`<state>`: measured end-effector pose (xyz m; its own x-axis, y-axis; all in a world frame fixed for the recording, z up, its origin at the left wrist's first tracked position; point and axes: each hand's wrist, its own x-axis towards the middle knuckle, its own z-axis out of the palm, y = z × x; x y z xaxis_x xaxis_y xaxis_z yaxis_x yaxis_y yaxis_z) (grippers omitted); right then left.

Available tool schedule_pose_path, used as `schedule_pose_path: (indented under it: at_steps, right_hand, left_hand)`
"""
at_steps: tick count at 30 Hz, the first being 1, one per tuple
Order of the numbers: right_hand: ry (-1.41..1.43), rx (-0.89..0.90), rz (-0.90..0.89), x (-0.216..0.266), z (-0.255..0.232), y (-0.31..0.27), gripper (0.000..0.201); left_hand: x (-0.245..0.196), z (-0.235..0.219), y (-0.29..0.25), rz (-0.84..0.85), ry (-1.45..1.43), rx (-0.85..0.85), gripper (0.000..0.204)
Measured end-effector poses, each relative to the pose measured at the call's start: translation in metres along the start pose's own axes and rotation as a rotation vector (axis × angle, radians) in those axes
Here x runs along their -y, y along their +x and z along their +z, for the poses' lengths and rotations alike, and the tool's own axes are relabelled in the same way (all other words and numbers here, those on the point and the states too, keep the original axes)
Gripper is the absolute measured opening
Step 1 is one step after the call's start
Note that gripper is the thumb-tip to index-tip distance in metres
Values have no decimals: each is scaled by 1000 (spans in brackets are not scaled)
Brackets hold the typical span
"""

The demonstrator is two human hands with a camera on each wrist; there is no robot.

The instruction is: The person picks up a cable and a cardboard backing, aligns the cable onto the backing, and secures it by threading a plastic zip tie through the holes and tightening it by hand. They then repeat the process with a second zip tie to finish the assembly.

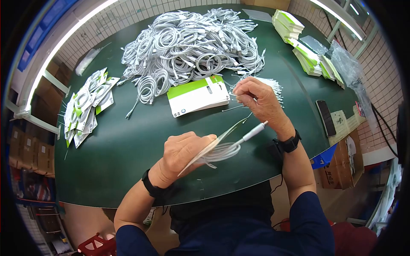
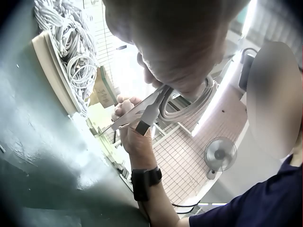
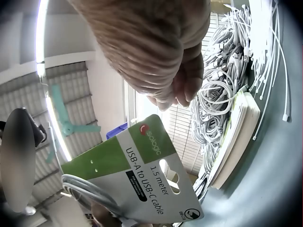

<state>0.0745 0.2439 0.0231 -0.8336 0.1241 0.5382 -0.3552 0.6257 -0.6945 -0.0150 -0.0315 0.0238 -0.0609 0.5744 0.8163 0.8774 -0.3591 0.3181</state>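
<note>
Left hand (image 1: 181, 153) clamps a green-and-white cable card (image 3: 142, 175) together with a coiled white USB cable (image 1: 222, 151), fingers curled round both, just above the green table's (image 1: 128, 141) near edge. Right hand (image 1: 258, 100) hovers beyond it, fingertips pinched on a thin white tie (image 1: 239, 96), beside the stack of backing cards (image 1: 197, 96).

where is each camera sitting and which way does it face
Head: looks down from above the green table; shows both forearms, left hand gripping card and coiled cable, right hand pinching something thin.
Left wrist: under the left hand, looking up toward the right hand.
Right wrist: under the right hand, facing the card.
Shared: card and cable pile.
</note>
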Motion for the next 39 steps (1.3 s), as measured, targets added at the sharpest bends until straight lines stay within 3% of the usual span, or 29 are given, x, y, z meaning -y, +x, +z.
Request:
schedule_pose_path:
  at_steps: [9,12,15,17,23,39]
  right_hand:
    - [60,5,-58,17,6,-2,12]
    - [314,-16,-12,32,10,-5,11]
    - [483,7,-35,46,7,-6,15]
    - [554,29,-13,62,4,-9,16]
    - [434,221,-227,79,7,-7,17]
    - [348,292,-223,81,18,-9,13]
  left_hand:
    - [-1,4,-4,204,129,41,45]
    - [-12,-1,-1,224,152,114,39]
    - [-20,-5,-2,242,150,212,53]
    - [-21,-1,-3,270,149,205,50]
    - [-27,2,-5,293,133,181,44]
    - [-25,2,-7,265,131,135,50]
